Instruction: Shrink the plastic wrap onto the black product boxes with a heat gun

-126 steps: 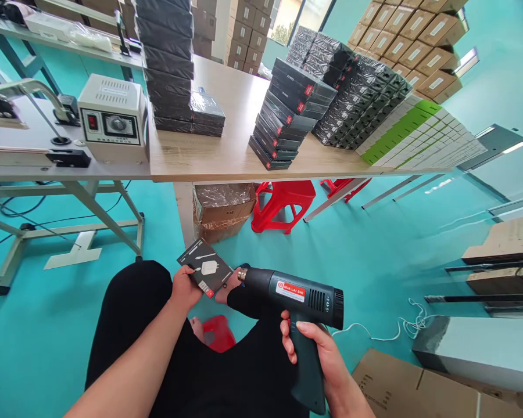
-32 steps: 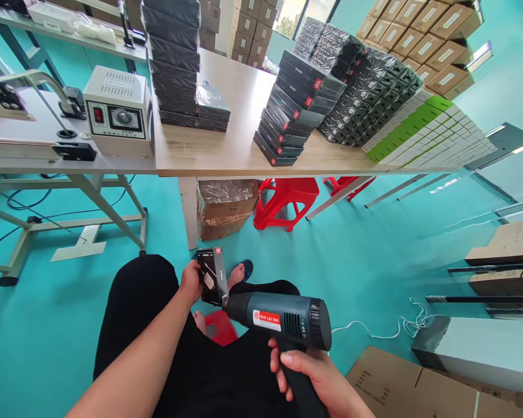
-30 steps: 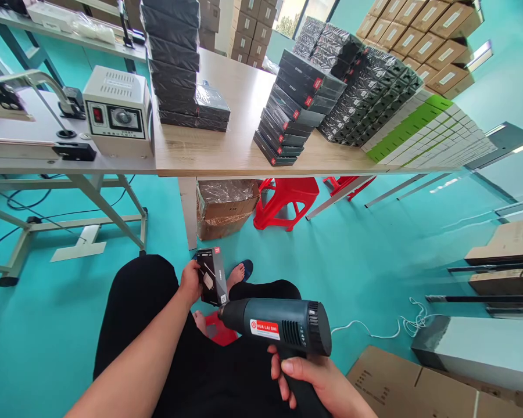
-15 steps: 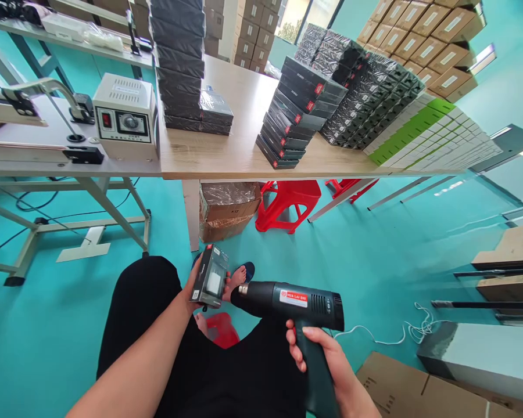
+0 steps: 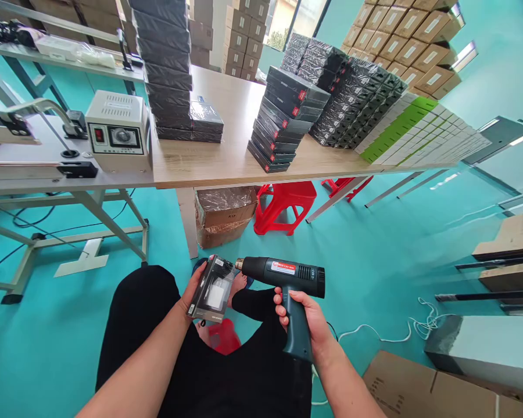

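Observation:
My left hand (image 5: 193,285) grips a small dark box (image 5: 212,290) by its left side, above my lap. The box wears clear film, and its upturned face has a pale rectangle on it. My right hand (image 5: 303,313) is wrapped round the handle of a dark green heat gun (image 5: 287,276) with a red and white label. Its metal nozzle points left at the upper right edge of the box, very close to it; whether they touch I cannot tell.
On the wooden table (image 5: 226,165) ahead stand stacks of dark boxes (image 5: 283,122) and white-green boxes (image 5: 401,136). A sealing machine (image 5: 118,130) is at left. Beneath the table are a carton (image 5: 224,215) and red stool (image 5: 287,203). A white cable (image 5: 387,338) trails on the floor at right.
The heat gun has moved up and left, its nozzle now nearer the box's upper edge. The box has turned so its face shows more. The view has shifted slightly.

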`<state>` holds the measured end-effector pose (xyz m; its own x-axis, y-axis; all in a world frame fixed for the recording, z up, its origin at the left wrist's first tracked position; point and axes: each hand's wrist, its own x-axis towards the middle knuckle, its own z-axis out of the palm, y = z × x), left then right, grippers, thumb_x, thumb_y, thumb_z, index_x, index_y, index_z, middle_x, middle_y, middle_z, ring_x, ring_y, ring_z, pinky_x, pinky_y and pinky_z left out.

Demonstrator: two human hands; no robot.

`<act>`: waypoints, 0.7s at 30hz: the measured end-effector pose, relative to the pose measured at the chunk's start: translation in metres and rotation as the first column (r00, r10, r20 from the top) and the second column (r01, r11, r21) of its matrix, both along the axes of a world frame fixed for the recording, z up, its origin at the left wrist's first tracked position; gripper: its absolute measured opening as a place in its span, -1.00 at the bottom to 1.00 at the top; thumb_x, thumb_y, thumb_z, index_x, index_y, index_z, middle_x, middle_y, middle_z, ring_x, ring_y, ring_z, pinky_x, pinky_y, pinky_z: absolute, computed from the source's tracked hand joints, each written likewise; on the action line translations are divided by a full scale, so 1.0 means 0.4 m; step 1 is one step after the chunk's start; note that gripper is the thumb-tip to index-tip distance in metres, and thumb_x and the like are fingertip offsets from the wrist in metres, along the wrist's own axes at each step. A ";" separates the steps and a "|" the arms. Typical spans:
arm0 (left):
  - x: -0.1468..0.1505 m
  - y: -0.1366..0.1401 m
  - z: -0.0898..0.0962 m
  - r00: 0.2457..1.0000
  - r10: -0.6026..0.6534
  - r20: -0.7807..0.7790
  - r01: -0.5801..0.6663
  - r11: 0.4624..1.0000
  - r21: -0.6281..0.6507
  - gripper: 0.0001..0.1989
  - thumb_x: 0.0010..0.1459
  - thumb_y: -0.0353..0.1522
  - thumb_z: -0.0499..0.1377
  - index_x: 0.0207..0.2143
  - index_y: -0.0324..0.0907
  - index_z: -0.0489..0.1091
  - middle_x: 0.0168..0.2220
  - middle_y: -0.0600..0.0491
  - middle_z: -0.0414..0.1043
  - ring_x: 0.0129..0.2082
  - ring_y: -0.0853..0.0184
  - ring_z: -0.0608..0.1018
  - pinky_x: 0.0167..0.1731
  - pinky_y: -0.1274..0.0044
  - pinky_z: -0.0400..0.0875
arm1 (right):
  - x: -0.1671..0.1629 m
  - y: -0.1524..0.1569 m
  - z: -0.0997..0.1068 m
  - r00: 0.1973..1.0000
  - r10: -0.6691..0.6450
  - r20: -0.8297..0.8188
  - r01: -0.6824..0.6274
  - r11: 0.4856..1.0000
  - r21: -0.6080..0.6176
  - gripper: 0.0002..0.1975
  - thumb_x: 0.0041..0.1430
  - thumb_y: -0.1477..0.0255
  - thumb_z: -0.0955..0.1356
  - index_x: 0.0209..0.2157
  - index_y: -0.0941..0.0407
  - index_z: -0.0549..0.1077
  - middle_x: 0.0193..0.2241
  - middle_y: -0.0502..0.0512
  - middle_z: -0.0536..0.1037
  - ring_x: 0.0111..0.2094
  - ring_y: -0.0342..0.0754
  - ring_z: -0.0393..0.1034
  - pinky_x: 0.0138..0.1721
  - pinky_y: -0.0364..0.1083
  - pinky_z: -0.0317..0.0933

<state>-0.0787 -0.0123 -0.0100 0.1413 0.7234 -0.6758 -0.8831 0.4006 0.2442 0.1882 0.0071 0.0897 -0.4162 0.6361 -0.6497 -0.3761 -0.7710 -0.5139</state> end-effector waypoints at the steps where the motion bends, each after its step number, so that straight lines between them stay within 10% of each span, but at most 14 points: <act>1: -0.002 0.000 -0.009 0.998 -0.040 0.049 0.039 0.999 0.030 -0.58 0.09 -0.11 0.16 -0.20 -0.30 0.46 -0.33 -0.22 0.55 -0.33 -0.02 0.60 -0.38 0.27 0.51 | -0.003 0.003 0.002 1.000 0.005 -0.003 -0.005 1.000 0.002 -0.73 0.07 0.38 0.35 -0.20 0.22 0.46 -0.40 0.08 0.48 -0.49 -0.17 0.33 -0.54 -0.23 0.24; 10: 0.004 0.004 -0.038 0.994 -0.109 0.023 0.108 0.993 0.040 -0.60 0.08 -0.11 0.17 -0.24 -0.28 0.46 -0.40 -0.18 0.55 -0.42 0.00 0.60 -0.40 0.24 0.49 | -0.065 0.007 0.038 0.985 0.161 0.055 -0.168 0.970 0.177 -0.74 0.08 0.39 0.32 -0.20 0.23 0.47 -0.40 0.10 0.51 -0.50 -0.15 0.37 -0.55 -0.21 0.27; 17: -0.002 0.013 -0.055 0.997 0.042 0.060 -0.043 0.999 0.027 -0.71 0.11 -0.21 0.17 -0.26 -0.25 0.47 -0.41 -0.11 0.56 -0.42 0.08 0.60 -0.37 0.33 0.50 | -0.057 -0.025 0.126 0.704 0.660 0.261 -0.710 0.659 0.250 -0.77 0.01 0.46 0.39 -0.25 0.25 0.50 -0.44 0.12 0.54 -0.54 -0.12 0.39 -0.56 -0.17 0.25; 21: -0.005 0.011 -0.071 0.986 -0.056 0.154 0.050 0.998 0.043 -0.60 0.07 -0.12 0.19 -0.21 -0.28 0.46 -0.39 -0.15 0.57 -0.36 0.02 0.61 -0.35 0.28 0.50 | -0.083 -0.012 0.136 0.837 0.415 0.357 -0.529 0.783 0.328 -0.75 0.05 0.39 0.38 -0.21 0.19 0.48 -0.40 0.08 0.53 -0.51 -0.12 0.39 -0.52 -0.14 0.27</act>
<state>-0.0807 -0.0079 -0.0384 0.2815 0.7373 -0.6141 -0.8892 0.4410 0.1220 0.1548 0.0022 0.1439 -0.5912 0.6260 -0.5085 0.1669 -0.5219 -0.8365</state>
